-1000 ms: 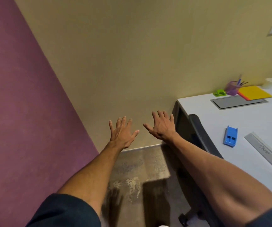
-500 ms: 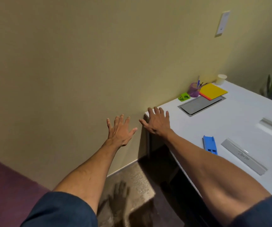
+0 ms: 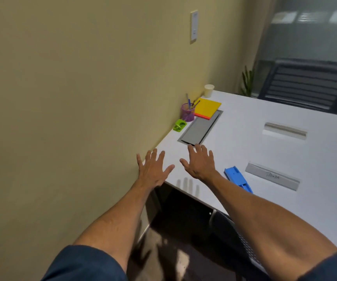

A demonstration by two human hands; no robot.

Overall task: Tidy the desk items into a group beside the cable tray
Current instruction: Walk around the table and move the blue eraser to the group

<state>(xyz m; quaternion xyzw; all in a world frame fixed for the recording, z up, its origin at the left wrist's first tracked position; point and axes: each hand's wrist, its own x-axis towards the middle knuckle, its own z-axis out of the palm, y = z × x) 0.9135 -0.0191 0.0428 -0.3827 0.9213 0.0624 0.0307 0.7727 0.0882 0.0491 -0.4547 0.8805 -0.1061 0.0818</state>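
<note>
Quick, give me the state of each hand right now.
Left hand: open, fingers spread, holding nothing.
Right hand: open, fingers spread above the desk, holding nothing.

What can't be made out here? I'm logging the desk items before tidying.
Head view only:
- blue stapler: near end hidden behind right forearm.
- cable tray: near edge covered by right hand; contents under lid.
- green holder: contents too small.
- nameplate: writing blurred.
</note>
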